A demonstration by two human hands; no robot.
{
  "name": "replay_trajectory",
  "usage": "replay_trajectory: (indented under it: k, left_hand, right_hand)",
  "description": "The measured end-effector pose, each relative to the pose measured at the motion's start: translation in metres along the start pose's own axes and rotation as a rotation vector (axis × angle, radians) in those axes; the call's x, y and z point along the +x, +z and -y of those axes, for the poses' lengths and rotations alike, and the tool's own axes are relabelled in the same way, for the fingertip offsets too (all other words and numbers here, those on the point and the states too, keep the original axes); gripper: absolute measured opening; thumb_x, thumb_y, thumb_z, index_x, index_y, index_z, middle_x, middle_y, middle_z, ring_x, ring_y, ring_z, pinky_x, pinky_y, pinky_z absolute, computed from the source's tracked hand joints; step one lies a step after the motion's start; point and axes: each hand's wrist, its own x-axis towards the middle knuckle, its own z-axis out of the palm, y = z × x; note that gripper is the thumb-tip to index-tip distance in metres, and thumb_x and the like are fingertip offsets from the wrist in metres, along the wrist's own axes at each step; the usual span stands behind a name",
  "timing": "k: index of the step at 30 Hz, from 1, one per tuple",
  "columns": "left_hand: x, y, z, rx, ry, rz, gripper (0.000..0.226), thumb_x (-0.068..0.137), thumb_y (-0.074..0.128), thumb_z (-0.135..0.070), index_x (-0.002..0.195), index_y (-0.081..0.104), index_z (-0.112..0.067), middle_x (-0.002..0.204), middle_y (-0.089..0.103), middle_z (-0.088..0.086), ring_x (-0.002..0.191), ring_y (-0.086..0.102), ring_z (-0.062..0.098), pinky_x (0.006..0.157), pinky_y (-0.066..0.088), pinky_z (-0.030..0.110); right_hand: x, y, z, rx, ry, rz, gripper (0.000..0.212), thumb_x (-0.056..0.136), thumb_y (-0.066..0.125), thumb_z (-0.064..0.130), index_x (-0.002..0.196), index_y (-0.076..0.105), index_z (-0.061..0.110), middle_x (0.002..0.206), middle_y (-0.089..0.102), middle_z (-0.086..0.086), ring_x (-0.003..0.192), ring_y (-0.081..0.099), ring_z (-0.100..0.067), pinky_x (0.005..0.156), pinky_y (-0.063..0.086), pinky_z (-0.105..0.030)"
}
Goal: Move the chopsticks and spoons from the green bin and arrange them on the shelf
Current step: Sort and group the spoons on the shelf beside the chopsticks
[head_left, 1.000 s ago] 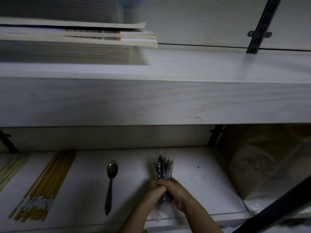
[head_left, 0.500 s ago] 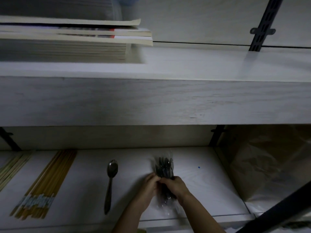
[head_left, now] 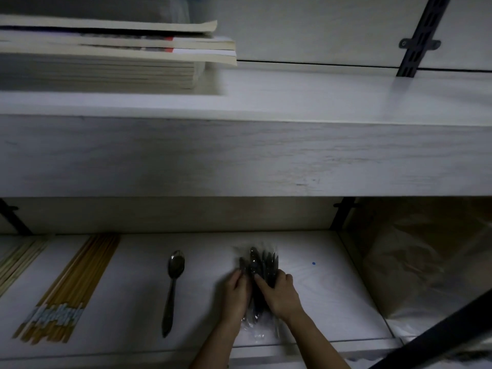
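Note:
A clear plastic bag of dark metal spoons [head_left: 262, 263] lies on the lower white shelf [head_left: 319, 302], bowls pointing to the back. My left hand [head_left: 235, 295] holds the bag's left side and my right hand [head_left: 279, 292] grips its right side, fingers curled over the handles. One loose spoon [head_left: 173, 291] lies to the left of the bag. Further left lies a bundle of yellow-brown chopsticks [head_left: 72, 288] with patterned ends, and a paler bundle of chopsticks [head_left: 16, 259] at the frame's left edge. The green bin is out of view.
The upper shelf [head_left: 266, 155] overhangs the lower one and carries a stack of books [head_left: 111, 54]. Black shelf brackets [head_left: 418, 38] run up the wall. A brown paper and plastic wrapped mass [head_left: 426, 262] fills the space right of the shelf.
Both hands have slid the bagged spoons further back on the shelf and spread apart on the bag, so the spoon bowls fan out more.

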Motion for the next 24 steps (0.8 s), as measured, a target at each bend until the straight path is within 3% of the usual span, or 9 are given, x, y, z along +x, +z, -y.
replay_trajectory:
  k: [6,10,13,15,19,24]
  left_hand:
    - [0.009,-0.001,0.008,0.207,0.116,-0.119,0.026,0.094,0.042,0.003,0.109,0.062,0.004,0.103,0.066,0.015,0.093,0.060,0.020,0.068,0.043,0.004]
    - [0.012,-0.004,0.012,0.355,0.190,-0.133,0.033,0.091,0.045,0.002,0.119,0.060,-0.008,0.118,0.066,0.011,0.107,0.062,0.021,0.087,0.048,0.022]
    - [0.007,-0.002,0.007,0.424,0.180,-0.120,0.049,0.094,0.042,0.000,0.142,0.037,-0.008,0.141,0.047,0.008,0.123,0.047,0.012,0.090,0.034,0.013]
    - [0.004,-0.003,0.006,0.405,0.204,-0.100,0.053,0.094,0.042,-0.001,0.145,0.028,-0.010,0.149,0.035,0.007,0.125,0.036,0.005,0.095,0.030,0.012]
    - [-0.002,-0.005,0.012,0.381,0.273,-0.055,0.059,0.090,0.055,-0.006,0.143,0.029,-0.006,0.155,0.023,0.007,0.143,0.023,0.016,0.117,0.023,0.028]
    - [-0.001,-0.002,0.016,0.537,0.297,0.025,0.072,0.087,0.061,-0.015,0.147,0.022,-0.006,0.156,0.018,0.004,0.146,0.014,0.015,0.116,0.011,0.019]
  right_hand:
    - [-0.001,0.001,-0.010,-0.014,-0.048,-0.103,0.045,0.094,0.043,0.042,0.122,0.051,0.009,0.122,0.048,-0.013,0.109,0.052,-0.026,0.098,0.045,-0.034]
    - [-0.001,0.002,-0.011,0.085,-0.085,-0.133,0.046,0.092,0.050,0.040,0.128,0.044,0.013,0.121,0.046,-0.011,0.110,0.051,-0.025,0.095,0.043,-0.032]
    - [-0.003,0.004,-0.011,0.162,-0.132,-0.159,0.039,0.093,0.049,0.034,0.127,0.045,0.014,0.119,0.047,-0.010,0.113,0.047,-0.024,0.098,0.039,-0.031]
    - [-0.005,0.005,-0.011,0.216,-0.169,-0.166,0.034,0.096,0.045,0.029,0.126,0.047,0.015,0.118,0.049,-0.008,0.113,0.044,-0.020,0.099,0.034,-0.028]
    - [-0.006,0.007,-0.017,0.236,-0.197,-0.198,0.039,0.096,0.044,0.018,0.134,0.043,0.013,0.125,0.052,-0.007,0.116,0.046,-0.017,0.101,0.036,-0.028]
    - [-0.005,0.012,-0.017,0.215,-0.254,-0.210,0.040,0.094,0.043,0.008,0.133,0.045,0.013,0.124,0.056,-0.004,0.116,0.050,-0.017,0.104,0.038,-0.030]
